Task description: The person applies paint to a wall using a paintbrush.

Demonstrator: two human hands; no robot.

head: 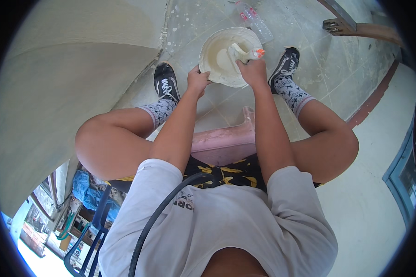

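Between my shoes, a round basin (208, 45) with a crusted rim holds a pale cream paint or filler. My left hand (198, 82) grips the near-left edge of its rim, thumb on top. In my right hand (254, 72) is a short hand tool (241, 53), caked in cream material, with an orange handle end. The tool lies over the right part of the basin. Its head is too coated to tell whether it is a brush or a scraper.
A clear plastic bottle (256, 22) lies just beyond the basin on the paint-spotted tile floor (194, 20). Under me is a pink plastic stool (225, 136). Wooden legs (353, 27) stand at the upper right. Walls flank both sides; a blue plastic chair (100, 214) is behind at left.
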